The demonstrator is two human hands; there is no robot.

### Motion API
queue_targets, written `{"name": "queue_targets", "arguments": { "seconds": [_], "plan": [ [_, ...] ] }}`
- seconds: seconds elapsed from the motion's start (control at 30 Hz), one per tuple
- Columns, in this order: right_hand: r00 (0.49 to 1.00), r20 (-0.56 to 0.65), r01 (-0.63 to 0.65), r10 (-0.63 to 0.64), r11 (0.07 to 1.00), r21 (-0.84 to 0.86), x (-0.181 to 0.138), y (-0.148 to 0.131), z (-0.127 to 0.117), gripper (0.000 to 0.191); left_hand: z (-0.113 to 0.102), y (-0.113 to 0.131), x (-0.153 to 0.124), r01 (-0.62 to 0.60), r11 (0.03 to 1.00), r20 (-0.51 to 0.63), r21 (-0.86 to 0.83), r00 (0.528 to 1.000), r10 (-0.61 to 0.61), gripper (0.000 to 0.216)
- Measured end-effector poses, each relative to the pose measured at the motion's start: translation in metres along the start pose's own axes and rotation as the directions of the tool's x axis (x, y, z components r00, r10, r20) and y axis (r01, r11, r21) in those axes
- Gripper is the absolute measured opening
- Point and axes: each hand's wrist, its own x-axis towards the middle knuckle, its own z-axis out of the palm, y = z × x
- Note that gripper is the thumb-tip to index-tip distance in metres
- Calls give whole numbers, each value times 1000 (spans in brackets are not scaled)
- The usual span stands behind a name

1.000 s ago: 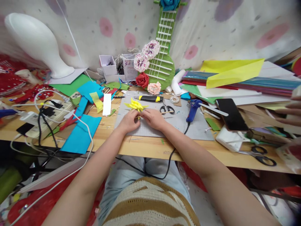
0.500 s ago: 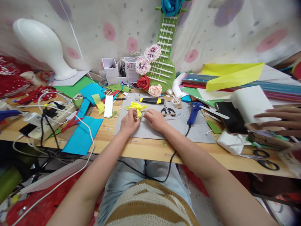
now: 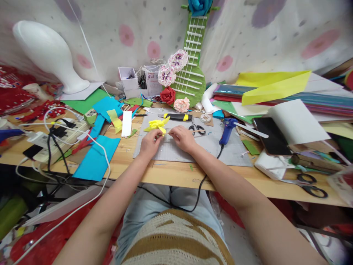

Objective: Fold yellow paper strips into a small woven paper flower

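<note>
My left hand (image 3: 150, 144) is closed in a pinch at the base of a yellow paper flower (image 3: 157, 124), whose petals stick up and outward above the fingers. Thumb and fingers of my right hand (image 3: 183, 139) are closed on a thin light-coloured stick (image 3: 196, 131), whose far end points right. Between the two hands runs a short stretch of what looks like the same stick, to the flower's base. Both hands hover over a grey cutting mat (image 3: 176, 156). Just behind them lie a black-and-yellow utility knife (image 3: 176, 117) and black-handled scissors (image 3: 191, 128).
A blue glue gun (image 3: 227, 131) rests on the mat's right, its cord running over the table edge. Further right are a phone (image 3: 271, 136) and more scissors (image 3: 314, 190). A green guitar shape (image 3: 197, 79) stands behind. A power strip (image 3: 63, 138) and blue paper (image 3: 96, 158) lie left.
The yellow flower has turned and tilted in my left hand, its petals now pointing up to the right. Another person's hand at the right edge has gone from view.
</note>
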Motion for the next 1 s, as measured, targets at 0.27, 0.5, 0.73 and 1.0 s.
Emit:
{"name": "queue_targets", "arguments": {
  "seconds": [0.27, 0.5, 0.73, 1.0],
  "plan": [
    [999, 29, 43, -44, 998, 44, -2, 0, -4, 16, -4, 1, 2, -137, 990, 109, 44, 985, 132, 13],
    [996, 32, 83, -86, 994, 72, -4, 1, -6, 13, -6, 4, 2, -154, 986, 109, 66, 983, 147, 15],
    [998, 41, 41, -44, 997, 67, -3, 0, -6, 13, -2, 0, 2, -148, 987, 112, 70, 984, 139, 17],
    [996, 35, 73, -77, 993, 97, -3, 2, -4, 12, -1, -4, 3, -144, 986, 90, 83, 987, 136, 17]
  ]
}}
